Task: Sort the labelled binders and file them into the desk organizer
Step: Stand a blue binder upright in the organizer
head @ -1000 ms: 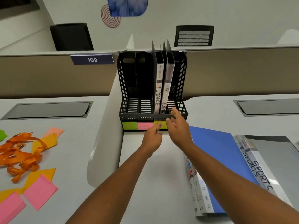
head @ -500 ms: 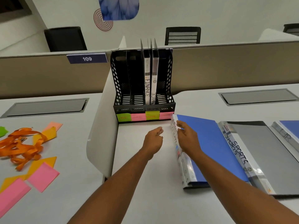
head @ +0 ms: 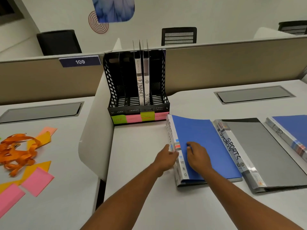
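Note:
A black desk organizer (head: 114,90) stands at the desk's back with two FINANCE binders (head: 140,87) upright in its third slot. Coloured sticky labels (head: 132,118) line its front. A blue binder (head: 204,143) lies flat to the right of it, its far cover corner lifted. My left hand (head: 167,159) touches its spine from the left, fingers at the edge. My right hand (head: 197,156) rests on the blue cover with the thumb near the spine. A grey SPORTS binder (head: 259,151) lies beside it, and another blue binder (head: 294,130) lies at the far right.
Orange lanyards (head: 16,151) and pink and yellow sticky notes (head: 35,180) lie on the left desk. A white divider panel (head: 94,135) separates the desks. Beige partition with a 109 sign (head: 80,61) runs behind. Grey cable hatches (head: 254,94) sit in both desktops.
Both hands drew back from the organizer's front labels to the blue binder. The left hand reached the spine, and the right hand slid down onto the cover.

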The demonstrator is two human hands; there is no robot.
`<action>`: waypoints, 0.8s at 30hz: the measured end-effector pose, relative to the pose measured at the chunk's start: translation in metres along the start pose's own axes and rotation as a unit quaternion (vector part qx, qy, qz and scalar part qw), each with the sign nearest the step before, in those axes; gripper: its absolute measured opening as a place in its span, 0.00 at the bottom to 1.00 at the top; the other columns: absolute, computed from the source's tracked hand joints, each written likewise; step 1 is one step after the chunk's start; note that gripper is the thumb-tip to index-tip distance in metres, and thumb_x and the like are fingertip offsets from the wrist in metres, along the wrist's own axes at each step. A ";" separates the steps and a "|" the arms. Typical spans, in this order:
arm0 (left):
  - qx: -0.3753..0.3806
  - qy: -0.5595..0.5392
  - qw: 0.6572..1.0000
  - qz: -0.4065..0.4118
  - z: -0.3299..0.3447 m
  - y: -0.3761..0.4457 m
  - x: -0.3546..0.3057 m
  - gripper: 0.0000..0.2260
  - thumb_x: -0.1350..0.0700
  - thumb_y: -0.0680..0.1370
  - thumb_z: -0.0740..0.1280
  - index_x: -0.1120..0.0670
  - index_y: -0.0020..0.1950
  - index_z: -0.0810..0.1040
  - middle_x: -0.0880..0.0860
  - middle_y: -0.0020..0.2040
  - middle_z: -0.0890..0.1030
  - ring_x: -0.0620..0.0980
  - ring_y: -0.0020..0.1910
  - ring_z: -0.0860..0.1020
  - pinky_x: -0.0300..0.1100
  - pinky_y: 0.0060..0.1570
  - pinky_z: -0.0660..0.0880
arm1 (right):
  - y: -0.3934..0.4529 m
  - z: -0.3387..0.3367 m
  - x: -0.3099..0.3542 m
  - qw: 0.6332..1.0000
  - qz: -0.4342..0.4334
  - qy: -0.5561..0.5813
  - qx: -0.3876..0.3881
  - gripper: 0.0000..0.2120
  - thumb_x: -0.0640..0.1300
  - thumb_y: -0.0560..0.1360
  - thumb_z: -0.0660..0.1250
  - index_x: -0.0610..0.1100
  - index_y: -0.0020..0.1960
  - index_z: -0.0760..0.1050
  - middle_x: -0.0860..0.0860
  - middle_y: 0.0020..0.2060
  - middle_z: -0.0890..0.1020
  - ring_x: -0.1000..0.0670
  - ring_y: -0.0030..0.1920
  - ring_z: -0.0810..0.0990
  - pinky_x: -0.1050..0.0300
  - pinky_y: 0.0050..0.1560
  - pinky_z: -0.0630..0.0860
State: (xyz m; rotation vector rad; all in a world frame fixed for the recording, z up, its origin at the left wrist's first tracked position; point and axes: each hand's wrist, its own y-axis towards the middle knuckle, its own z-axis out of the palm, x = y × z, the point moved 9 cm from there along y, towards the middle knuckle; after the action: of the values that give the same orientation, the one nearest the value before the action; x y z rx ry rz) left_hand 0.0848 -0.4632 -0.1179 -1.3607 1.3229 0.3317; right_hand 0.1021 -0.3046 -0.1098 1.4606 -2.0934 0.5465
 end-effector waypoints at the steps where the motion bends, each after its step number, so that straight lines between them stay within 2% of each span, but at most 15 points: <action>1: 0.000 -0.011 1.000 -0.011 0.004 0.002 0.003 0.25 0.49 0.82 0.61 0.51 0.78 0.59 0.53 0.69 0.74 0.50 0.57 0.77 0.45 0.53 0.77 | -0.001 -0.001 -0.003 1.000 0.000 0.002 0.005 0.16 0.46 0.84 0.56 0.43 0.67 0.74 0.47 0.63 0.79 0.45 0.62 0.77 0.50 0.61 0.74; 6: -0.002 -0.057 0.996 -0.067 0.009 0.011 0.012 0.18 0.47 0.80 0.64 0.53 0.68 0.70 0.52 0.60 0.78 0.52 0.56 0.80 0.48 0.52 0.81 | -0.003 -0.003 -0.005 0.999 0.002 0.024 0.024 0.16 0.44 0.84 0.56 0.43 0.68 0.74 0.47 0.65 0.78 0.47 0.63 0.77 0.54 0.62 0.73; 11: -0.049 -0.049 0.996 -0.055 0.012 0.015 0.009 0.18 0.47 0.78 0.66 0.56 0.64 0.76 0.53 0.56 0.81 0.52 0.51 0.82 0.45 0.49 0.82 | -0.004 -0.003 -0.002 0.998 -0.004 0.044 0.036 0.15 0.42 0.84 0.56 0.41 0.67 0.74 0.46 0.65 0.78 0.47 0.63 0.77 0.57 0.63 0.72; 12: -0.058 -0.055 0.995 -0.056 0.011 0.016 0.008 0.18 0.48 0.78 0.66 0.56 0.64 0.77 0.54 0.55 0.82 0.52 0.50 0.82 0.45 0.49 0.82 | -0.004 -0.003 -0.001 0.998 -0.004 0.049 0.038 0.15 0.42 0.84 0.56 0.41 0.67 0.75 0.45 0.64 0.79 0.47 0.62 0.78 0.57 0.62 0.73; 14: -0.058 -0.104 0.990 -0.073 0.008 0.014 0.005 0.17 0.51 0.78 0.66 0.58 0.64 0.76 0.55 0.54 0.82 0.52 0.49 0.82 0.42 0.42 0.80 | -0.004 -0.004 -0.001 0.998 -0.002 0.056 0.039 0.15 0.42 0.84 0.56 0.42 0.67 0.74 0.45 0.64 0.79 0.47 0.61 0.79 0.56 0.61 0.75; 17: -0.028 -0.176 0.980 -0.092 0.004 0.010 0.000 0.19 0.54 0.76 0.67 0.57 0.66 0.73 0.56 0.53 0.83 0.52 0.47 0.82 0.39 0.34 0.77 | -0.004 -0.007 0.002 0.998 0.007 0.058 0.032 0.15 0.43 0.84 0.56 0.43 0.67 0.74 0.46 0.63 0.79 0.48 0.58 0.80 0.59 0.56 0.74; 21: -0.024 -0.214 0.974 -0.063 0.003 0.010 -0.006 0.18 0.54 0.77 0.67 0.54 0.66 0.73 0.57 0.52 0.83 0.54 0.47 0.83 0.43 0.38 0.80 | -0.003 -0.015 0.019 0.997 -0.010 0.067 0.023 0.15 0.44 0.84 0.56 0.44 0.67 0.75 0.47 0.64 0.79 0.47 0.58 0.80 0.60 0.56 0.72; 24: -0.036 -0.231 0.972 -0.026 0.001 0.009 -0.011 0.14 0.54 0.78 0.69 0.54 0.63 0.75 0.56 0.54 0.83 0.54 0.49 0.84 0.43 0.39 0.80 | 0.002 -0.024 0.024 0.996 -0.006 0.083 0.018 0.15 0.43 0.84 0.56 0.44 0.66 0.76 0.47 0.64 0.79 0.47 0.60 0.79 0.57 0.57 0.74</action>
State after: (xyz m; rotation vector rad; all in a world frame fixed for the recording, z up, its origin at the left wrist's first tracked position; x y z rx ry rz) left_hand 0.0739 -0.4547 -0.1142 -1.2771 0.8942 0.6243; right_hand 0.0980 -0.3077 -0.0760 1.3979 -1.9538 0.6806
